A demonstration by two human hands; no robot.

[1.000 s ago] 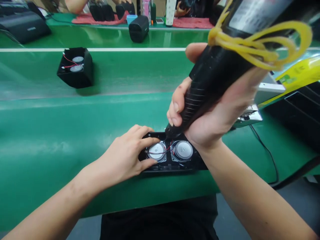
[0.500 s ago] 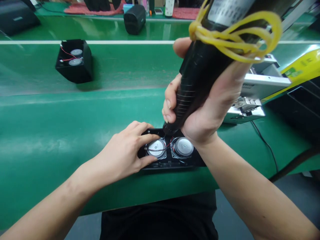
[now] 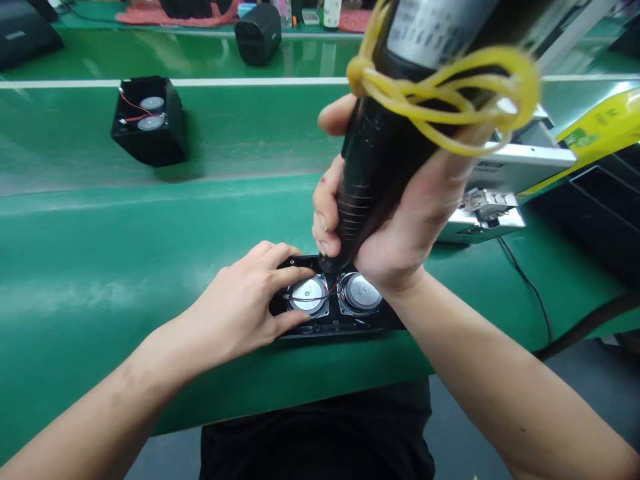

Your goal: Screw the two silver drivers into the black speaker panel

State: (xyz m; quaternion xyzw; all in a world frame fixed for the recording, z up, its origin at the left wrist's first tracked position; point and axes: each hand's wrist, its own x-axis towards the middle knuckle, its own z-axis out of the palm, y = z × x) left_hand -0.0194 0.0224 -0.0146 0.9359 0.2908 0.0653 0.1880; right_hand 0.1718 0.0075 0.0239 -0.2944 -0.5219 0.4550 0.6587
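Note:
A black speaker panel [image 3: 345, 325] lies on the green bench near its front edge, with two round silver speaker drivers facing up, the left driver [image 3: 307, 294] and the right driver [image 3: 363, 292]. My left hand [image 3: 255, 293] grips the panel's left end, thumb and fingers around the left driver. Thin red and black wires cross between the drivers. In my right hand [image 3: 385, 207] is a black electric screwdriver [image 3: 363, 180], wrapped with a yellow rubber band [image 3: 430, 100]. It points down at the panel's far edge, between the drivers. Its bit tip is too small to make out.
A black speaker box [image 3: 150, 130] with two drivers and red wires stands at back left. Another black speaker [image 3: 257, 37] sits farther back. To the right are a silver metal device [image 3: 485, 213], a black cable [image 3: 533, 287] and a yellow bag [image 3: 607, 130].
The top of the electric screwdriver has swung left and down in view, with my right hand following. The whole view shifts slightly; my left hand keeps its hold on the panel.

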